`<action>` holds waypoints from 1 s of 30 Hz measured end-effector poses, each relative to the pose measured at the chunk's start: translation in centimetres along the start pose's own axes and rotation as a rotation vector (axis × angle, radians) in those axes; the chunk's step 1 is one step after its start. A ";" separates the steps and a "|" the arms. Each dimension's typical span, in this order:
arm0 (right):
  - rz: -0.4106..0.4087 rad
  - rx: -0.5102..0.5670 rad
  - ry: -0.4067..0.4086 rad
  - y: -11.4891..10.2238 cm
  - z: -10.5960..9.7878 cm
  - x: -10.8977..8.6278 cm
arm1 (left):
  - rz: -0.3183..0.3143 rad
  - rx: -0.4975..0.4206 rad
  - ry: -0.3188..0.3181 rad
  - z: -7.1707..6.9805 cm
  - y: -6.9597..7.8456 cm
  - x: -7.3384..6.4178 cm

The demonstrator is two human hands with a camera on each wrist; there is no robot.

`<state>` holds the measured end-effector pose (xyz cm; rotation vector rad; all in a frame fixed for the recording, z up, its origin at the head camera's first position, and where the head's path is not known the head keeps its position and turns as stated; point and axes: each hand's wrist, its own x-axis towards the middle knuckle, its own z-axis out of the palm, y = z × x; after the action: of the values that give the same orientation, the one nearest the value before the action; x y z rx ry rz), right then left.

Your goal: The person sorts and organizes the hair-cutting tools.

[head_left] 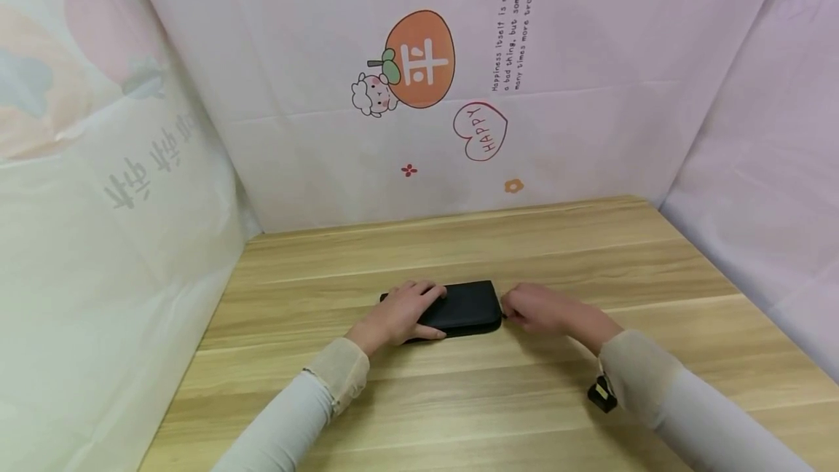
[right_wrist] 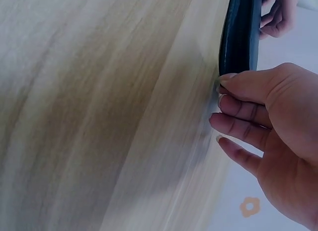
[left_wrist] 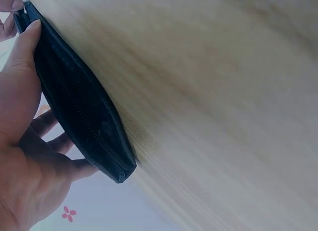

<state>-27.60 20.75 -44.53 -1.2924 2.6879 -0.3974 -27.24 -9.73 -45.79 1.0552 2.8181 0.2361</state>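
Observation:
A black zip wallet [head_left: 467, 306] lies flat on the wooden table, its zipper running along the near edge. My left hand [head_left: 403, 312] grips its left part, thumb along the near side and fingers over the top. In the left wrist view the zipper teeth show along the wallet's side [left_wrist: 79, 99], with the thumb on its edge. At the wallet's right end, my right hand [head_left: 534, 306] pinches the small dark zipper pull between thumb and index finger. The right wrist view shows that hand [right_wrist: 278, 126] at the wallet's corner, the pull mostly hidden by the fingertips.
A small black object [head_left: 601, 395] with a yellowish patch is beside the right sleeve cuff. White printed cloth [head_left: 314, 130] hangs behind the table [head_left: 314, 253] and along both sides.

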 end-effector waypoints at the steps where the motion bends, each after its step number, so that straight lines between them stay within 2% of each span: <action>1: -0.001 -0.011 0.003 -0.1 0.0 0.0 | 0.001 0.001 0.000 0.0 0.0 0.0; 13: -0.030 -0.119 0.033 -1.4 0.1 -0.4 | 0.020 0.024 0.006 0.0 0.1 0.1; 22: -0.043 -0.094 0.057 -1.8 0.4 -0.5 | 0.004 0.023 -0.015 -0.2 0.2 0.1; 30: -0.066 -0.082 0.040 -2.6 0.4 -0.3 | -0.004 0.022 -0.019 -0.2 0.2 0.1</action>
<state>-25.40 19.32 -44.12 -1.4134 2.7267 -0.3264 -27.26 -9.50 -45.53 1.0502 2.8127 0.1938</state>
